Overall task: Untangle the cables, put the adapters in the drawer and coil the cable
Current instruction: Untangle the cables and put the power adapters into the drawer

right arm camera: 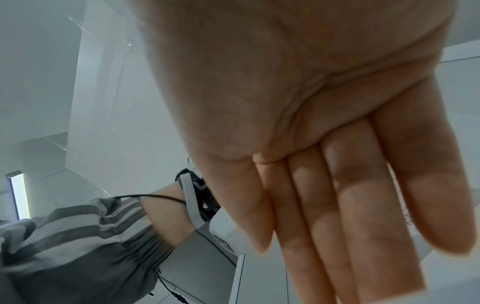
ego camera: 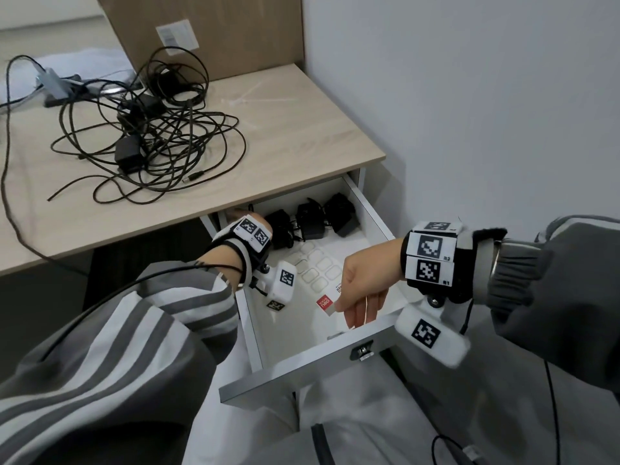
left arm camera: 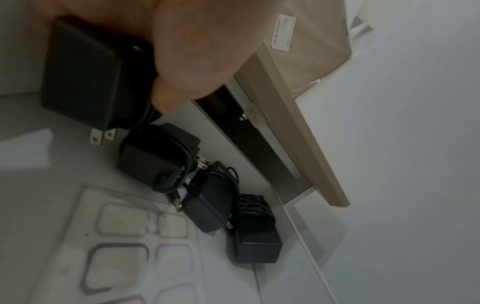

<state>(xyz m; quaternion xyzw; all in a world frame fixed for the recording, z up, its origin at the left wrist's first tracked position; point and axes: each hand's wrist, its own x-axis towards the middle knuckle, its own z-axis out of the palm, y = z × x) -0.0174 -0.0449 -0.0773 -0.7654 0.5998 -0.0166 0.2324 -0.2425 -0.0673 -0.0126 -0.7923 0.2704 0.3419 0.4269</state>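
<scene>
Light wood desk (ego camera: 302, 135) against a white wall, white drawer (ego camera: 379, 209) pulled out below it; tangled black cables (ego camera: 161, 142) with more adapters buried in them still sit on top, count unclear. Left hand (ego camera: 258, 219) is mostly hidden under the desk edge, gripping a black adapter (left arm camera: 78, 76) at the drawer's back beside three stowed adapters (ego camera: 310, 221). Right hand (ego camera: 360, 297) hangs over the drawer front, fingers straight, empty.
</scene>
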